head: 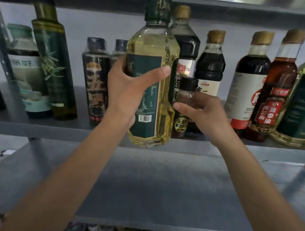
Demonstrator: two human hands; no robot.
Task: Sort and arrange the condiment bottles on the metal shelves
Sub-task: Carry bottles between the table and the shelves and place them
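1. Fingers and thumb of the left hand point(128, 89) wrap round the tall clear plastic bottle of yellow oil point(152, 49), which has a dark green cap and label. It is held upright in front of the grey metal shelf point(58, 129).
2. The right hand point(207, 115) clasps a small clear black-capped bottle point(187, 94), just beside the oil.
3. Behind both, dark sauce bottles point(210, 65) stand in a row on that shelf.

A pale wall point(100, 28) backs dimly lit grey metal shelves point(143, 186).

glossy clear plastic oil bottle point(151, 70); matt grey metal shelf point(40, 126).
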